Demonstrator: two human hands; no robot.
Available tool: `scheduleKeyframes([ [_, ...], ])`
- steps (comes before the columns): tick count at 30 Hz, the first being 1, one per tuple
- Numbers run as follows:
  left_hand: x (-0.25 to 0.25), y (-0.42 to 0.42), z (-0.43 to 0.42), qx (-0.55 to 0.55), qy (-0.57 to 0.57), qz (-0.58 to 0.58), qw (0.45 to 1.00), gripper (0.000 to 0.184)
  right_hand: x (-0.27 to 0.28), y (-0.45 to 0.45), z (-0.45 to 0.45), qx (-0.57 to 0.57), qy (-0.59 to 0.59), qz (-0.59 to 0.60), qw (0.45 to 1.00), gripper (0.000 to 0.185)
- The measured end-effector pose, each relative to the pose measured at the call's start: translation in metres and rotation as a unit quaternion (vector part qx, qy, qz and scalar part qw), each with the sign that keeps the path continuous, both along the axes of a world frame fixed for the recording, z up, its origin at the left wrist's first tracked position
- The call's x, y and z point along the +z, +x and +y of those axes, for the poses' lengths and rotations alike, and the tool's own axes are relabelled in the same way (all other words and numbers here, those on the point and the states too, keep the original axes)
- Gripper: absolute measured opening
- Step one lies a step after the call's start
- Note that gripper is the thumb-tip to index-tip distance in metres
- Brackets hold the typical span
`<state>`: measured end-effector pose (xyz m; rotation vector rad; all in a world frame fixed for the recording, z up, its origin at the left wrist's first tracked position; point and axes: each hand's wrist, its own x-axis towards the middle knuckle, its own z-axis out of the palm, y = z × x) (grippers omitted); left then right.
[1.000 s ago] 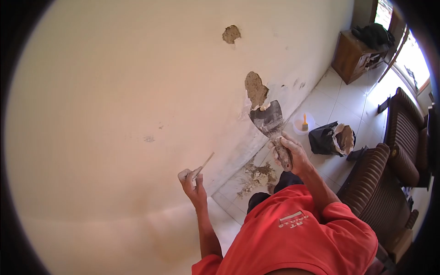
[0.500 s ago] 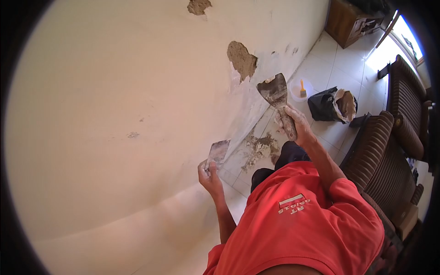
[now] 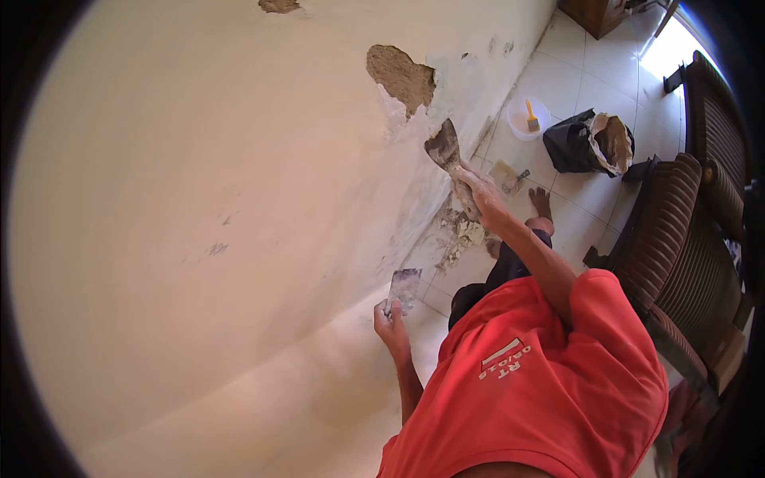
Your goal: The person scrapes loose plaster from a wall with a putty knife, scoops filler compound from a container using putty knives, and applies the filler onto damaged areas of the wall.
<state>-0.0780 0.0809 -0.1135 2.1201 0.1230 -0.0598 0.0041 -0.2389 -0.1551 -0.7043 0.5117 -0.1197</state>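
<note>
In my right hand [image 3: 484, 197] is a wide putty knife [image 3: 444, 146], held by its handle, its dark blade smeared with filler. The blade is near the wall [image 3: 199, 143], below a patch of bare, brown plaster [image 3: 405, 78]; whether it touches I cannot tell. Lower down, my left hand [image 3: 392, 328] pinches a flat rectangular scraper [image 3: 405, 287] coated with whitish residue. Its fingers are closed round the lower end of it, beside the foot of the wall. White, smeared filler [image 3: 422, 171] covers the wall around the putty knife.
Crumbled plaster [image 3: 462, 237] lies on the tiled floor [image 3: 578, 227] along the wall. Beyond it are another scraper [image 3: 514, 179], a clear tub [image 3: 522, 111] with a yellow-handled brush [image 3: 531, 118], and an open black bag [image 3: 570, 143]. Ribbed brown seats [image 3: 661, 231] stand at the right.
The view has shifted. My right hand has brought the putty knife closer to the wall and turned its blade. The left hand's scraper appears lower and further right; a foot and the floor scraper now show.
</note>
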Motion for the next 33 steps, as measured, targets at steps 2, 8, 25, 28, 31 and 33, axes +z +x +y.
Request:
scheduleKeyframes([
  [2, -0.006, -0.006, 0.006, -0.003, 0.017, 0.013, 1.000, 0.022, -0.014, 0.012, 0.005, -0.003, 0.005, -0.012, 1.000, 0.027],
  [8, -0.016, -0.018, 0.019, -0.004, 0.043, 0.024, 0.999, 0.023, -0.046, 0.045, 0.046, -0.005, -0.010, -0.088, 0.996, 0.028],
  [25, -0.030, -0.050, 0.065, 0.058, 0.054, 0.060, 0.995, 0.022, -0.056, 0.137, 0.188, -0.135, -0.272, -0.008, 0.953, 0.070],
  [28, -0.032, -0.043, 0.065, 0.051, 0.045, 0.058, 0.996, 0.022, -0.053, 0.106, 0.181, 0.023, -0.222, -0.016, 0.975, 0.067],
  [31, -0.032, -0.035, 0.063, 0.025, 0.047, 0.047, 0.997, 0.022, -0.038, 0.070, 0.157, 0.057, -0.127, 0.003, 0.990, 0.061],
  [33, -0.033, -0.037, 0.063, 0.015, 0.051, 0.043, 0.998, 0.021, -0.050, 0.078, 0.138, 0.020, -0.082, -0.009, 0.996, 0.056],
])
